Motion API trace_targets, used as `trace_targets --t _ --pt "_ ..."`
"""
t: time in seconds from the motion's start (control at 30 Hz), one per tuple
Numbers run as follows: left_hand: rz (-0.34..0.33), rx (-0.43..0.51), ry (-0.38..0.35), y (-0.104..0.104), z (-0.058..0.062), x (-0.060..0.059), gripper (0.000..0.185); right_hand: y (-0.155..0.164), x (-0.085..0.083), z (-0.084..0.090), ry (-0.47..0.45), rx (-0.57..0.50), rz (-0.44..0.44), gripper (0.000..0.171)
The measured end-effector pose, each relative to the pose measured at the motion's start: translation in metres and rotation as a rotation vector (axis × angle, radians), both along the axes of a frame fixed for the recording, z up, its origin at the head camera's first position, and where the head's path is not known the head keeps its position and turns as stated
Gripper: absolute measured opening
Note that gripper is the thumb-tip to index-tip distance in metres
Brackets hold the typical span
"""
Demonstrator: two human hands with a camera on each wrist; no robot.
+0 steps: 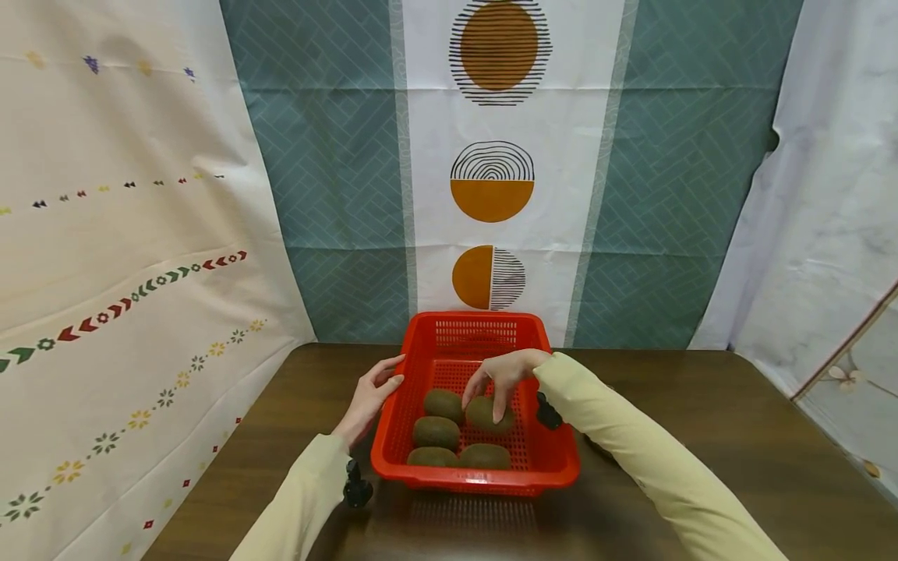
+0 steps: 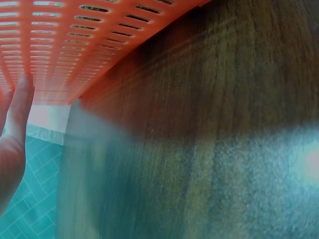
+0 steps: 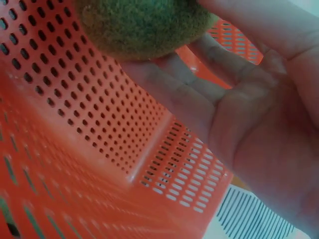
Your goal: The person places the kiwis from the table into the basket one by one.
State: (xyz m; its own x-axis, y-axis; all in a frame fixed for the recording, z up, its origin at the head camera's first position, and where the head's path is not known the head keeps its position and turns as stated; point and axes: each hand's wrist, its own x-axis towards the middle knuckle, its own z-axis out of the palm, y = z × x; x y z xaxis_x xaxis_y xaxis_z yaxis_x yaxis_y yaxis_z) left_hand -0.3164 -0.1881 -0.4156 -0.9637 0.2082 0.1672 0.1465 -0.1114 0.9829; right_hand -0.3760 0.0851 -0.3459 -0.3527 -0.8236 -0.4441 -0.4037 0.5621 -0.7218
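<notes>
From my remote seat, the biggest thing under me is the dark wooden counter point(image 1: 701, 436), with patterned cloth hung behind and to both sides. On it sits the red perforated basket point(image 1: 484, 467), directly beneath my right fingers and touching the tips of my left ones.

My left hand point(image 1: 370, 397) lies with straight, relaxed fingers against the basket's outer left wall, grasping nothing; the left wrist view shows the fingers point(image 2: 20, 107) flat along the slotted plastic. My right hand point(image 1: 507, 375) reaches down inside the basket, its fingers curled over the top of one kiwi point(image 1: 489, 414). In the right wrist view that kiwi point(image 3: 144, 20) sits against my fingertips point(image 3: 164, 74), so I read it as grasped, though I cannot tell whether it has left the basket floor.

Four more kiwis point(image 1: 436, 431) lie just to the left of and nearer than my right fingers, close together, some touching.

I judge the held kiwi light, fuzzy enough not to slip, and soft enough to bruise if pinched hard, so a gentle hold around its thick middle suits best. Its long axis seems to run roughly left to right across the basket, lying flat beneath my fingers.
</notes>
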Motion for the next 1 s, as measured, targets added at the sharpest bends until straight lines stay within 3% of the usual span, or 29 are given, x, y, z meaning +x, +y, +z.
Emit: trace_targets --t 0.3,0.5,1.0 --pt "-0.009 -0.002 0.006 0.000 0.002 0.000 0.044 -0.006 -0.001 -0.014 0.013 0.094 -0.056 0.047" --pt "-0.004 -0.009 0.013 0.001 0.001 0.000 0.044 -0.009 0.000 -0.022 0.025 0.142 -0.049 0.047" --pt "0.030 -0.030 0.082 -0.003 -0.020 -0.013 0.041 -0.011 0.000 -0.032 -0.018 0.151 -0.057 0.049"
